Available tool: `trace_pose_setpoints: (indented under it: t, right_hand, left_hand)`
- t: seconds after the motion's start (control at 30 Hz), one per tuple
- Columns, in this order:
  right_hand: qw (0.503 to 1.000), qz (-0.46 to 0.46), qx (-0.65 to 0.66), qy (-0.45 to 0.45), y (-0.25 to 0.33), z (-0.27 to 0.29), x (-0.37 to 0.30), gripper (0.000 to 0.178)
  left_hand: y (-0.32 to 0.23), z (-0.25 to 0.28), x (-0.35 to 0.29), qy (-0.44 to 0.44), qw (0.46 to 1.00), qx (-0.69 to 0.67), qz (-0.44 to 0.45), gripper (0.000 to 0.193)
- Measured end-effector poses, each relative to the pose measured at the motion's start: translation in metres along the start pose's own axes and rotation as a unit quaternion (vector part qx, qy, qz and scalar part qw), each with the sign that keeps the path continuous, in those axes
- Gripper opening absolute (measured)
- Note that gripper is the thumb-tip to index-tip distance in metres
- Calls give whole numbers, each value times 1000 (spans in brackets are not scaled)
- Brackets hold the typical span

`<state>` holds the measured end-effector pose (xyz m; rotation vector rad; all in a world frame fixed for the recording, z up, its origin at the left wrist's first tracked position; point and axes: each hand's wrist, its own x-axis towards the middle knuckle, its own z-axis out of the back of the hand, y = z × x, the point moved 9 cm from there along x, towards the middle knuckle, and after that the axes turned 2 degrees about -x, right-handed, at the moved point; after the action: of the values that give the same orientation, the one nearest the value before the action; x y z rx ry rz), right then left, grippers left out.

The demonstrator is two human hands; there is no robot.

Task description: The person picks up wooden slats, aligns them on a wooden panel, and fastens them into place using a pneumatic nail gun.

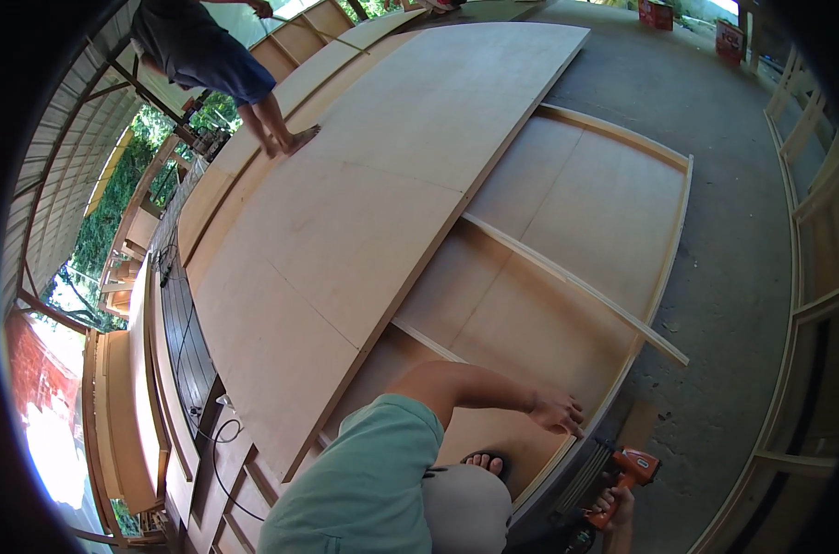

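Note:
My left arm, in a light green sleeve, reaches across a wooden panel frame. At the frame's near right edge my left hand has its fingers bent down and closed on the wooden edge strip. Just beyond that edge, at the lower right, my right hand is wrapped round the handle of an orange nail gun. The tool's nose points toward the strip near my left hand; whether they touch I cannot tell. My sandalled foot rests on the panel inside the frame.
A large pale plywood sheet overlaps the frame. Another person stands barefoot at the far left of it. One crossbar sticks out past the frame over the concrete floor. Wooden frames line the right side; a black cable lies at left.

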<state>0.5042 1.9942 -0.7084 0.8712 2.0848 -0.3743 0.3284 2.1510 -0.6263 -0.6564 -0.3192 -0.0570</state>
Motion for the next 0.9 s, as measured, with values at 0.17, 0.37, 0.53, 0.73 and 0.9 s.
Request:
trace_pose_setpoints:
  t: [0.17, 0.37, 0.53, 0.73, 0.9]
  right_hand:
    - [999, 33, 16, 29, 1, -1, -18, 34]
    - [997, 57, 19, 39, 5, -2, -22, 42]
    - [998, 46, 24, 27, 3, 3, -19, 43]
    - [999, 18, 14, 23, -2, -3, -11, 43]
    - [999, 16, 38, 34, 3, -4, -19, 43]
  left_hand:
    - [0, 5, 6, 30, 998, 31, 35, 37]
    - [7, 6, -6, -58, 988, -62, 130, 38]
    - [10, 10, -13, -91, 977, -24, 193, 33]
    - [-4, 17, -16, -115, 981, -3, 154, 28]
    - [10, 1, -1, -67, 986, -44, 144, 33]
